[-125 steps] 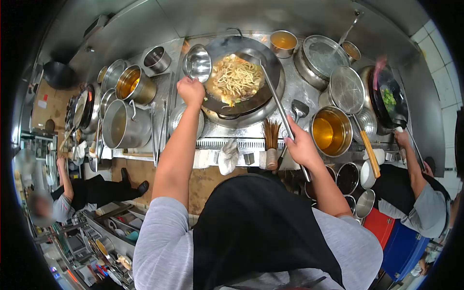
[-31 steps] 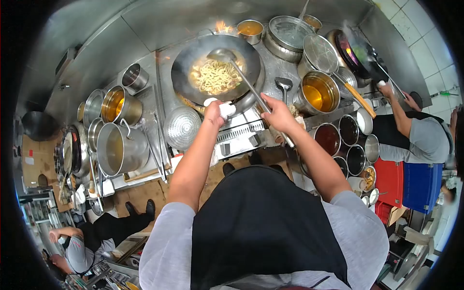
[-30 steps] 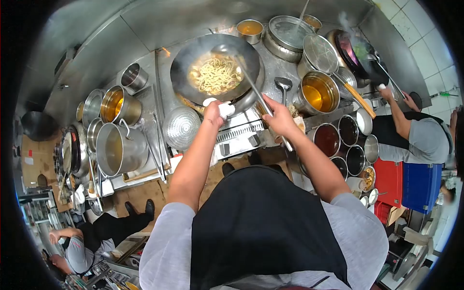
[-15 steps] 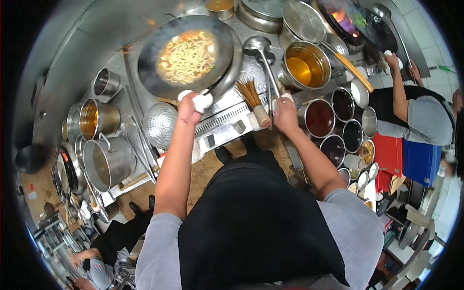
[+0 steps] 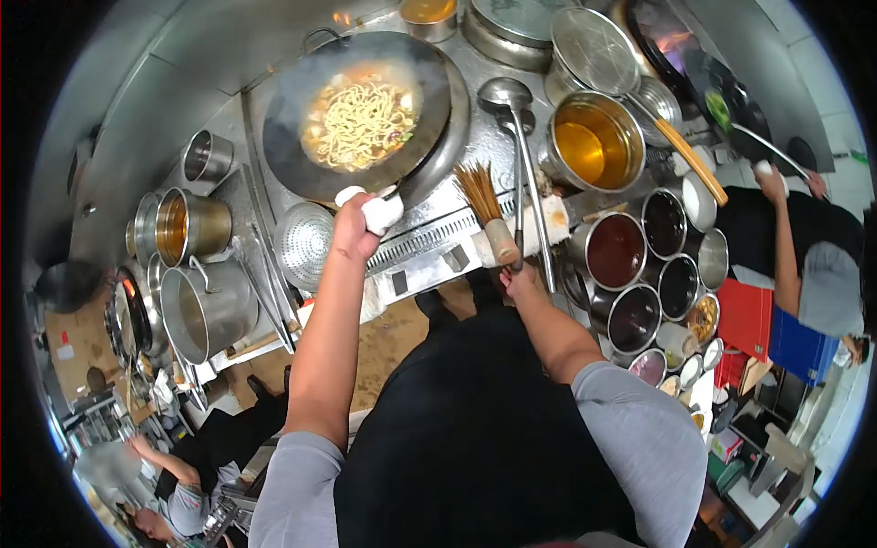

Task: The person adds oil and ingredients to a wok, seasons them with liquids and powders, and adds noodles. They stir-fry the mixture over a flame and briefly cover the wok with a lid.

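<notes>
My left hand is closed around the handle of a wok, with a folded white cloth in its grip. Pale thick noodles lie with broth and bits of vegetable in the wok, and steam rises. My right hand is closed on the dark handle end of a long-handled utensil. That utensil's head is mostly hidden under a steel ladle. The ladle's handle runs free just right of my hand. A bamboo wok brush lies directly left of the handles.
A pot of amber liquid stands right, with a strainer behind it. Several sauce pots crowd the right side. A perforated skimmer and a large pot are left. A co-worker's arm is at far right.
My right hand has left the ladle's handle, moved down towards me, and closed on the other utensil's handle end. My left hand stays on the wok handle.
</notes>
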The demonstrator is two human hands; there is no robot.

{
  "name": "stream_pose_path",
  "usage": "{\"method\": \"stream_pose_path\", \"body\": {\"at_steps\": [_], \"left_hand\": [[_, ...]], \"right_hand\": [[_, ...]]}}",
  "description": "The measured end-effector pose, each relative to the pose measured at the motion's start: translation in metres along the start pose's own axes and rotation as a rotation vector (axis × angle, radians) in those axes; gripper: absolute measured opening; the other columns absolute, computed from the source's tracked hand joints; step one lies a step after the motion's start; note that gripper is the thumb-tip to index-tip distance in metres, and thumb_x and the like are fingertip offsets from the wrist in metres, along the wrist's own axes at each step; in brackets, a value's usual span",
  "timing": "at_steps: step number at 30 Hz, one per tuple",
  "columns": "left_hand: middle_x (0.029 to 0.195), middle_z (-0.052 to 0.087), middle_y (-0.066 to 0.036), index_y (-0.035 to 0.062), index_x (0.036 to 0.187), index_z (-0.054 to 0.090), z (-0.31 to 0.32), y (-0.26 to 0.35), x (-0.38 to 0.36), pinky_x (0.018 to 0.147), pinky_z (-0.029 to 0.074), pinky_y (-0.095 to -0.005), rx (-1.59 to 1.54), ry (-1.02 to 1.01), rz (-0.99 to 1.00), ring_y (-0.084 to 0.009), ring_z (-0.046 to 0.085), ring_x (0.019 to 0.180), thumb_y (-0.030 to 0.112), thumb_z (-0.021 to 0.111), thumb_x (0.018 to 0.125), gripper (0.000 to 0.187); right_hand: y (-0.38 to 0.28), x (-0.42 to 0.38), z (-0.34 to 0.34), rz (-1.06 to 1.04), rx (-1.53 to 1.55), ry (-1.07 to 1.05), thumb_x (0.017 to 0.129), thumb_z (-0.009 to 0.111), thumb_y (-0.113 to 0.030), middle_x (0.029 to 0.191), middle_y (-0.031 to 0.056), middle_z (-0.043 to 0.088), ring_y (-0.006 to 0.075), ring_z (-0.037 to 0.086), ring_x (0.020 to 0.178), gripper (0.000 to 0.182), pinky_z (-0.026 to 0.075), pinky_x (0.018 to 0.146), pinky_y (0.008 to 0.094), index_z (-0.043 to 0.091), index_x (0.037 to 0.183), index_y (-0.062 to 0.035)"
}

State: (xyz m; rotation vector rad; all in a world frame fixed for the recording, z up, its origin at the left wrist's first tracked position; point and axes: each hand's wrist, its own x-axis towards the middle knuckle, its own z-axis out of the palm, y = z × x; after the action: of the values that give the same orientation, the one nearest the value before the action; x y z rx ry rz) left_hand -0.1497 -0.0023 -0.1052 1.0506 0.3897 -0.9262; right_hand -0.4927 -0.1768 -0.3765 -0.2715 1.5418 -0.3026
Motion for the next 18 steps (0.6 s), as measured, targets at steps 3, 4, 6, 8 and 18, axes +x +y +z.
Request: {"method": "stream_pose_path", "body": {"at_steps": [3, 4, 6, 8, 18], "left_hand": [[0.099, 0.07, -0.014, 0.0046, 0.11, 0.057, 0.001, 0.001, -0.003, 0.08, 0.065, -0.0518, -0.04, -0.005, -0.016, -0.0343, 0.075, 0.088, 0.01, 0.058, 0.1, 0.011], [0.1, 0.07, -0.014, 0.0042, 0.11, 0.058, 0.0, 0.0, -0.002, 0.081, 0.066, -0.052, -0.055, -0.016, -0.008, -0.0347, 0.075, 0.089, 0.01, 0.058, 0.1, 0.012], [0.102, 0.071, -0.016, 0.0016, 0.112, 0.058, -0.008, -0.004, 0.006, 0.085, 0.066, -0.0514, -0.077, -0.036, -0.013, -0.0358, 0.075, 0.091, 0.01, 0.057, 0.1, 0.014], [0.099, 0.07, -0.013, 0.0041, 0.108, 0.058, 0.0, -0.004, 0.0, 0.078, 0.065, -0.0498, -0.078, -0.014, 0.001, -0.0321, 0.074, 0.087, 0.01, 0.057, 0.1, 0.01], [0.104, 0.069, -0.014, 0.0038, 0.115, 0.056, -0.005, -0.006, 0.0, 0.079, 0.065, -0.0515, -0.079, 0.007, 0.015, -0.0334, 0.074, 0.09, 0.01, 0.055, 0.101, 0.015]], "right_hand": [[0.006, 0.016, 0.018, -0.119, 0.177, 0.042, 0.101, 0.062, -0.014, 0.093, 0.0116, 0.069, 0.0281, 0.067, 0.072, 0.011, 0.054, 0.053, 0.0383, 0.068, 0.106, -0.0063], [0.022, 0.058, 0.001, -0.132, 0.395, -0.12, 0.098, 0.061, -0.012, 0.093, 0.0176, 0.071, 0.0314, 0.071, 0.072, 0.015, 0.057, 0.053, 0.0373, 0.069, 0.104, -0.0003], [0.041, 0.085, -0.009, -0.362, -0.06, -0.003, 0.098, 0.059, -0.011, 0.098, 0.0186, 0.07, 0.032, 0.071, 0.072, 0.015, 0.061, 0.056, 0.0363, 0.068, 0.108, -0.0028], [0.034, 0.084, -0.01, -0.26, 0.087, -0.036, 0.098, 0.06, -0.019, 0.105, 0.0161, 0.07, 0.0339, 0.071, 0.082, 0.02, 0.061, 0.066, 0.0427, 0.067, 0.112, -0.0066], [0.016, 0.088, -0.024, -0.018, 0.121, 0.047, 0.1, 0.056, -0.036, 0.113, 0.01, 0.067, 0.0345, 0.067, 0.089, 0.029, 0.054, 0.087, 0.0537, 0.064, 0.121, -0.0184]]}}
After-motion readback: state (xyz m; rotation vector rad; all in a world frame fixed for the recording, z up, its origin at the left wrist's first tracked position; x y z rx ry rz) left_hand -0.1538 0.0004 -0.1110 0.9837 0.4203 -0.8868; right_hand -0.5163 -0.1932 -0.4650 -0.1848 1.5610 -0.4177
